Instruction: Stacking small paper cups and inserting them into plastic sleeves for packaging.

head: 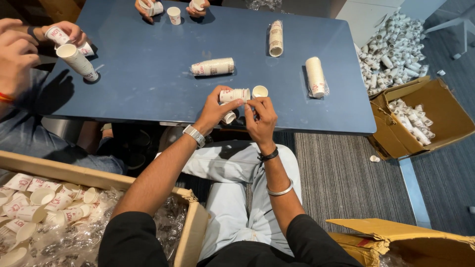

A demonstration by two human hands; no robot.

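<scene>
- Holding a short stack of white paper cups (234, 95) with red print, the person's left hand (213, 110) has its grip closed around the stack, which lies sideways just above the near edge of the blue bench (148, 84).
- The right hand (261, 117) sits at 3 o'clock of the left, its grip pinched shut at the stack's open end; what the fingertips pinch cannot be told.
- A single cup (260, 91) stands upright on the bench, just at 12 o'clock of the right hand.
- Another cup (228, 117) pokes out beneath the left hand's fingers.
- At 12 o'clock of the hands a lying cup stack (213, 66) rests on the bench; at 2 o'clock lies a plain white wrapped stack (315, 76), and farther up a second wrapped stack (275, 38).
- Other people's hands handle cups at the bench's far edge (148, 8) and at 10 o'clock (67, 34).
- A cardboard box (193, 232) of loose cups sits at 8 o'clock by the person's knee; a second open box (435, 106) stands on the floor at 3 o'clock, with a heap of cups (393, 47) above it.
</scene>
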